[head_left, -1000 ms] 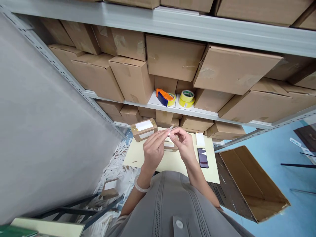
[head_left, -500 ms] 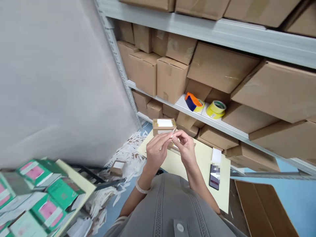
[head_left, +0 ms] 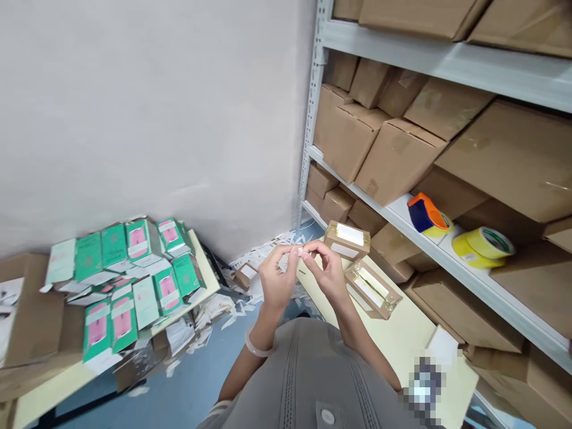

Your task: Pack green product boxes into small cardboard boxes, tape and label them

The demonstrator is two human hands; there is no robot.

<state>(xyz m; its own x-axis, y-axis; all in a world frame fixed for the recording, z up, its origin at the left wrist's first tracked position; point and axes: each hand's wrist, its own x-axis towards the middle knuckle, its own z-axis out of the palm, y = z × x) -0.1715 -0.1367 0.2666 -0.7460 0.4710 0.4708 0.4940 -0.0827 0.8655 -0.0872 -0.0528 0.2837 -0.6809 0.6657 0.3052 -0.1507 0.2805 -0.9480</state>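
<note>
In front of my chest, both hands meet at the fingertips over a small white scrap [head_left: 300, 251]. My left hand [head_left: 277, 275] is closed in a pinch on its left side. From the right, my right hand [head_left: 327, 273] pinches the same scrap between thumb and forefinger. The fingers cover most of it, so I cannot tell whether it is paper or tape. Just beyond my right hand, a small taped carton with a white label [head_left: 345, 247] stands on the cream table [head_left: 397, 333]. Another taped carton [head_left: 375, 289] lies nearer on the same table.
Green and pink boxes [head_left: 123, 319] cover a second table at left, beside an open carton [head_left: 38, 322]. Paper scraps [head_left: 223, 310] litter the floor. A metal shelf [head_left: 429, 56] at right holds cartons, a tape dispenser [head_left: 426, 213] and yellow tape rolls [head_left: 480, 249].
My view has turned left, bringing the green boxes further into sight. My hands have swung away from over the cartons to the table's left edge, still pinching the white scrap.
</note>
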